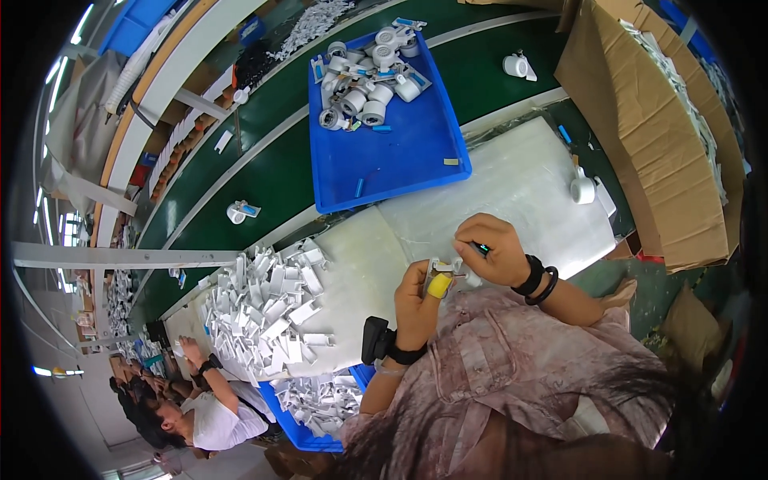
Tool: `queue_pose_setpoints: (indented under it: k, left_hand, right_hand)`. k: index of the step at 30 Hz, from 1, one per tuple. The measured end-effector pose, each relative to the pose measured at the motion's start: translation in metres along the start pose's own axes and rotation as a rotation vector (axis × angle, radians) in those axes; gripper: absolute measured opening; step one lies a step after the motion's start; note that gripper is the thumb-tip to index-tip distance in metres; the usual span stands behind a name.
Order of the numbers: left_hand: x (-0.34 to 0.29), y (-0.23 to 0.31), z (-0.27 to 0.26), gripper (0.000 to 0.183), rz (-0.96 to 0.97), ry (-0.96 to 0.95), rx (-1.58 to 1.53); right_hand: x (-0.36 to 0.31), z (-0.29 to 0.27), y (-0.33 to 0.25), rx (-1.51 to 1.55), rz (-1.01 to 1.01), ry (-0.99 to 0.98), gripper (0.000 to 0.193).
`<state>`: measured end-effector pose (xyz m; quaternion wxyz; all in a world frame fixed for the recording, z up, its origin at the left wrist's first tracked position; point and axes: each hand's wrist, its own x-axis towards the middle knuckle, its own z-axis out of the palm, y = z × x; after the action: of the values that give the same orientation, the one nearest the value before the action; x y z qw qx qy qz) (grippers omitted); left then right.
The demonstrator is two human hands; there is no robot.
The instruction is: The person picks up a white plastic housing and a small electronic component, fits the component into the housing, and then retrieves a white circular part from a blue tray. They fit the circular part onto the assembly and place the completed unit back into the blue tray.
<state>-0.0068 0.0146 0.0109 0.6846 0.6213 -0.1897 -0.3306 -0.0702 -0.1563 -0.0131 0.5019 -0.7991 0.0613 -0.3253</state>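
Note:
Close to my body, my left hand [418,310] pinches a small white plastic part [445,266]. Yellow wrapping [438,285] covers the tip of its thumb. Just above and to the right, my right hand [498,250] is curled around a small dark object [481,249] with a green spot on it; most of it is hidden in the fingers, so its kind does not show. A thin reddish tip and a whitish piece show between the hands, partly covered. Both hands are over the near edge of the pale worktop [448,208].
A blue tray [392,168] of white round fittings stands beyond the worktop, on a green conveyor belt [276,188]. White plastic clips [268,308] are heaped at left, above a blue bin [308,440]. One fitting [583,190] lies right, near a cardboard box [640,120]. A co-worker [220,412] sits lower left.

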Motion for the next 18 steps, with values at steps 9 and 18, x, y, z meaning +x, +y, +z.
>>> queue_pose_setpoints:
  k: [9, 18]
  left_hand:
    - [0.0003, -0.004, -0.0038, 0.015, 0.017, -0.014, 0.04]
    - [0.0013, -0.0073, -0.0091, 0.016, 0.021, -0.019, 0.148]
  right_hand:
    - [-0.0012, 0.0019, 0.001, -0.028, -0.01, 0.006, 0.005]
    - [-0.0034, 0.0015, 0.0028, -0.041, 0.007, -0.023, 0.005]
